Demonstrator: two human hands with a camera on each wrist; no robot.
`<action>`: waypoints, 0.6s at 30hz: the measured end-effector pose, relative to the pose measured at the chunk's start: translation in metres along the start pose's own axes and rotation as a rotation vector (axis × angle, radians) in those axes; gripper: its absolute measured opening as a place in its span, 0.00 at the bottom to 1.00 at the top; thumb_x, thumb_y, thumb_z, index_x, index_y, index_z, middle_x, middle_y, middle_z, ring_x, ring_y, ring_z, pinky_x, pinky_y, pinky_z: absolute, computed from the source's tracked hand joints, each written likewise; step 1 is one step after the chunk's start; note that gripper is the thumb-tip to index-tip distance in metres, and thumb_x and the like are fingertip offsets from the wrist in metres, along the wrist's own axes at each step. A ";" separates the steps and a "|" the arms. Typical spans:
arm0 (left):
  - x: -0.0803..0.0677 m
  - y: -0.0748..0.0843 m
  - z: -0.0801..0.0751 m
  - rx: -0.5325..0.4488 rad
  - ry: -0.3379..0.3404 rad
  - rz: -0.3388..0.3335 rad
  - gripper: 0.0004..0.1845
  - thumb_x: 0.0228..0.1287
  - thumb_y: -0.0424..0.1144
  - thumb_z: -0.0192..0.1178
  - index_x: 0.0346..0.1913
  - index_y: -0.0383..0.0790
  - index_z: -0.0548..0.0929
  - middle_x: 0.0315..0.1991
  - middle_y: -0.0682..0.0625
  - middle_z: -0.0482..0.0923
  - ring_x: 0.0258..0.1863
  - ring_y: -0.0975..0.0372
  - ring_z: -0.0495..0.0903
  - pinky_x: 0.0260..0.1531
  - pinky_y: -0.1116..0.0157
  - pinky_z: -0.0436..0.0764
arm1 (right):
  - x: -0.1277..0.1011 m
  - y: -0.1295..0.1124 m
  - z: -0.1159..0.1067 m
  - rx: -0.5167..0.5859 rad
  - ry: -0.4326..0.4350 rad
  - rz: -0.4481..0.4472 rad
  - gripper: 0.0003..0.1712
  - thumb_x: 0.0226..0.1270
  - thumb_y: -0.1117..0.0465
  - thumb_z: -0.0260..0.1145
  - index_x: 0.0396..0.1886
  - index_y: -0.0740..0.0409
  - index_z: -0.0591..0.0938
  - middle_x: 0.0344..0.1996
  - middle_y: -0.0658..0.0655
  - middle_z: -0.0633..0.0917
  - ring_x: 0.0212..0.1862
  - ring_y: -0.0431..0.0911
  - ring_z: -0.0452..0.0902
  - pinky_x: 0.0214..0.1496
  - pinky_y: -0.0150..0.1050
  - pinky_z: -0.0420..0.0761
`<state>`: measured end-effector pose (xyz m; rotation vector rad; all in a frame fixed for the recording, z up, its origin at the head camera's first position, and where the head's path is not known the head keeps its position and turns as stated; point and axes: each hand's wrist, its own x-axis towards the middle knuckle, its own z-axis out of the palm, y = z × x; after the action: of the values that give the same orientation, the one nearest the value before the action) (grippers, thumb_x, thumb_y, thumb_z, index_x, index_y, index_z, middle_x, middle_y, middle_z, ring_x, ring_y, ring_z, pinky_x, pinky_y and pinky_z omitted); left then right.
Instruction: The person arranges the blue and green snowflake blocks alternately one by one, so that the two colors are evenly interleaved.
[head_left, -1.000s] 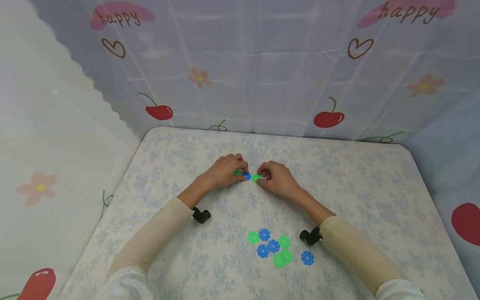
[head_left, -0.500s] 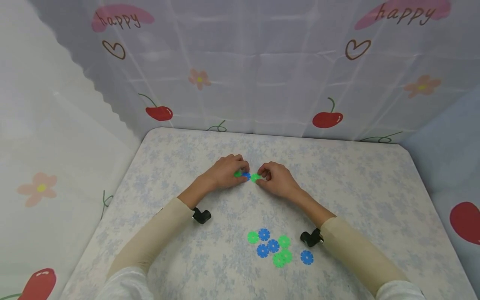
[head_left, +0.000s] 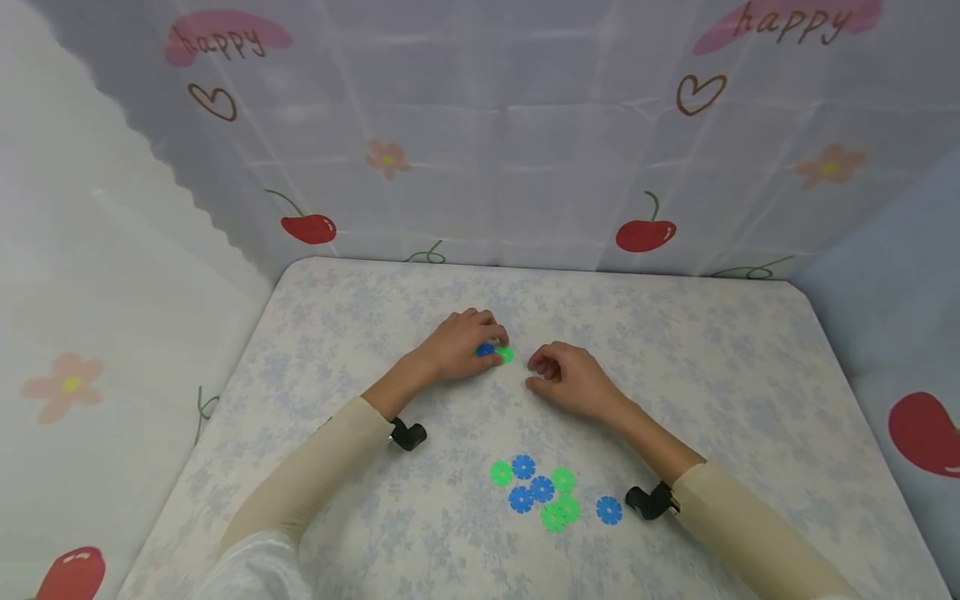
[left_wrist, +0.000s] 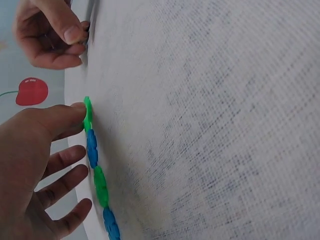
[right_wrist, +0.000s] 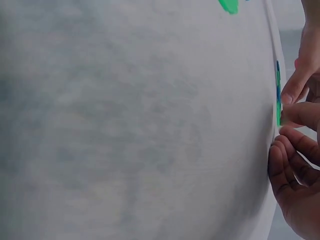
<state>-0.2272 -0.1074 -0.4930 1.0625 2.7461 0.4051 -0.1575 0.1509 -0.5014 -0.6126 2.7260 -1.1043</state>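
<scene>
Disc chain [left_wrist: 101, 186], end (green) in left grip [head_left: 459, 346]

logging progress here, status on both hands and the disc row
Left hand pinches green end disc of disc row. Right hand just apart, nothing visible in it. Visible row alternates green and blue. Loose discs lie apart, apparently not in the way.

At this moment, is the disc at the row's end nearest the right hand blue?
No: in the left wrist view, the end disc nearest the right hand is green.
</scene>
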 end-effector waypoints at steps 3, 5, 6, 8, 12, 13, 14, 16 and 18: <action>0.001 0.001 0.002 0.001 0.003 -0.004 0.13 0.76 0.56 0.67 0.57 0.59 0.87 0.59 0.55 0.81 0.59 0.56 0.78 0.60 0.47 0.78 | -0.011 0.002 -0.001 0.010 -0.008 0.003 0.11 0.71 0.56 0.78 0.48 0.54 0.89 0.39 0.50 0.87 0.39 0.39 0.80 0.45 0.36 0.82; 0.002 0.003 0.002 0.003 0.005 -0.007 0.12 0.76 0.55 0.67 0.56 0.59 0.88 0.59 0.55 0.81 0.59 0.55 0.79 0.60 0.46 0.78 | -0.018 0.003 -0.001 0.015 -0.014 0.002 0.11 0.71 0.56 0.78 0.49 0.53 0.89 0.39 0.49 0.87 0.39 0.38 0.80 0.44 0.35 0.82; 0.002 0.003 0.002 0.001 0.006 -0.009 0.12 0.76 0.54 0.67 0.56 0.59 0.88 0.59 0.54 0.81 0.58 0.55 0.79 0.60 0.45 0.78 | -0.022 0.004 -0.002 0.019 -0.017 0.002 0.11 0.70 0.56 0.78 0.49 0.53 0.89 0.38 0.48 0.87 0.38 0.37 0.80 0.43 0.34 0.82; 0.003 0.003 0.002 0.004 0.010 -0.010 0.12 0.76 0.54 0.68 0.56 0.59 0.88 0.59 0.54 0.82 0.58 0.55 0.79 0.60 0.45 0.79 | -0.030 0.003 -0.002 0.026 -0.027 -0.007 0.11 0.70 0.56 0.78 0.48 0.53 0.89 0.37 0.47 0.87 0.37 0.37 0.79 0.43 0.34 0.82; 0.004 0.003 0.003 0.010 0.015 -0.015 0.12 0.76 0.54 0.68 0.56 0.59 0.89 0.59 0.55 0.82 0.57 0.56 0.79 0.59 0.46 0.79 | -0.044 -0.001 -0.001 0.055 -0.064 -0.029 0.11 0.70 0.57 0.78 0.48 0.52 0.89 0.37 0.45 0.86 0.37 0.36 0.79 0.42 0.33 0.82; 0.004 0.002 0.003 0.013 0.016 -0.017 0.12 0.76 0.54 0.68 0.56 0.59 0.88 0.59 0.55 0.82 0.57 0.56 0.79 0.59 0.46 0.79 | -0.048 -0.003 0.000 0.064 -0.079 -0.035 0.10 0.70 0.57 0.78 0.48 0.51 0.89 0.37 0.44 0.86 0.38 0.36 0.79 0.43 0.33 0.83; 0.004 0.002 0.003 0.013 0.018 -0.019 0.12 0.76 0.54 0.68 0.56 0.59 0.89 0.58 0.55 0.82 0.56 0.56 0.79 0.58 0.47 0.79 | -0.051 -0.004 0.001 0.074 -0.092 -0.039 0.10 0.70 0.57 0.78 0.47 0.51 0.89 0.37 0.43 0.86 0.38 0.36 0.80 0.43 0.34 0.83; 0.004 0.002 0.004 0.013 0.018 -0.018 0.11 0.76 0.54 0.68 0.55 0.59 0.89 0.58 0.55 0.82 0.56 0.56 0.79 0.58 0.47 0.79 | -0.056 -0.008 0.003 0.091 -0.124 -0.045 0.09 0.70 0.57 0.78 0.47 0.49 0.88 0.37 0.42 0.86 0.39 0.36 0.80 0.44 0.35 0.84; 0.003 0.002 0.004 0.004 0.017 -0.016 0.11 0.76 0.53 0.68 0.55 0.58 0.89 0.57 0.55 0.82 0.55 0.56 0.79 0.58 0.46 0.79 | -0.061 -0.011 0.005 0.098 -0.154 -0.063 0.09 0.71 0.56 0.77 0.47 0.48 0.88 0.38 0.42 0.86 0.40 0.37 0.81 0.46 0.36 0.84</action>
<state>-0.2272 -0.1028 -0.4960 1.0424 2.7691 0.4081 -0.0969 0.1663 -0.4987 -0.7398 2.5229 -1.1466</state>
